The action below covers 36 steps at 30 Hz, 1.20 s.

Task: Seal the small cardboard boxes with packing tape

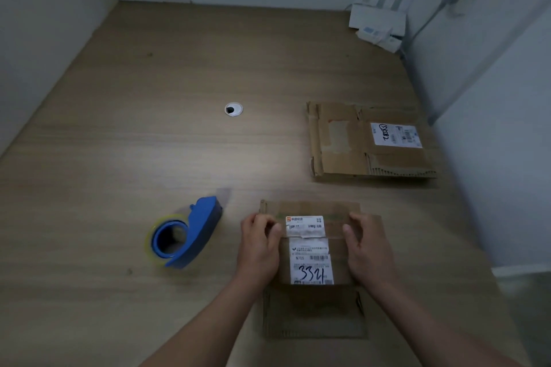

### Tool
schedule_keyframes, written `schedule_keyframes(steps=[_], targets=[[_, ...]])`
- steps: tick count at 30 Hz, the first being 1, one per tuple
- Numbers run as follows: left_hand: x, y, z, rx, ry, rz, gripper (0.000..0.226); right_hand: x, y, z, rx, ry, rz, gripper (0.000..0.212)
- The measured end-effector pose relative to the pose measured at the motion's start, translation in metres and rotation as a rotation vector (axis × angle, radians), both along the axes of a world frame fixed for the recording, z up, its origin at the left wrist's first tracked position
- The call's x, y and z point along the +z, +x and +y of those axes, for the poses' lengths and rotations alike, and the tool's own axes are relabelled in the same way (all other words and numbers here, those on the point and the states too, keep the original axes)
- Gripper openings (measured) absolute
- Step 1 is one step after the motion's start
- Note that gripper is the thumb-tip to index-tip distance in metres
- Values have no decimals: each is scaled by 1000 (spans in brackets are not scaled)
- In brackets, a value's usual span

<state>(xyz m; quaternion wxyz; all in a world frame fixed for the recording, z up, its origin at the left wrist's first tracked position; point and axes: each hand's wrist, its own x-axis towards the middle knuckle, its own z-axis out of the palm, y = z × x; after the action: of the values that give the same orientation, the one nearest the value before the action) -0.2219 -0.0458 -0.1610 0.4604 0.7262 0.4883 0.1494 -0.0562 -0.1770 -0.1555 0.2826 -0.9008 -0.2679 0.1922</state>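
Brown cardboard is under my fingers: the small cardboard box (310, 208) lies on the wooden table (134, 128), close to me and a little right of the middle. My left hand (258, 247) holds its left side and my right hand (367, 250) holds its right side. On both hands the fingers are curled around the far part of the box, and the thumbs lie on its top face.

Between my hands the top has a white label (311, 262) with barcodes and the handwritten number 3321; a torn line crosses the label. One flap (313, 313) of the box reaches toward me, below the label.

To the left of my left hand, not touching it, the blue tape dispenser (190, 232) lies on the table with its roll of tape. Farther away on the right lies a second cardboard box (348, 140), also with a white label. A round cable hole (233, 109) is in the middle of the table, and a white device (378, 24) stands in the far right corner.
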Motion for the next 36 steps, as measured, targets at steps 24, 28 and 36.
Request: schedule_keyframes(steps=[24,28,36], targets=[[60,-81,66,-163,319,420,26,-12,1,5,38,-56,-152,31],[96,-49,45,-422,408,385,20,-7,1,3,26,-11,-125,32],[85,1,12,-703,488,561,24,-2,14,-7,89,73,25,32]])
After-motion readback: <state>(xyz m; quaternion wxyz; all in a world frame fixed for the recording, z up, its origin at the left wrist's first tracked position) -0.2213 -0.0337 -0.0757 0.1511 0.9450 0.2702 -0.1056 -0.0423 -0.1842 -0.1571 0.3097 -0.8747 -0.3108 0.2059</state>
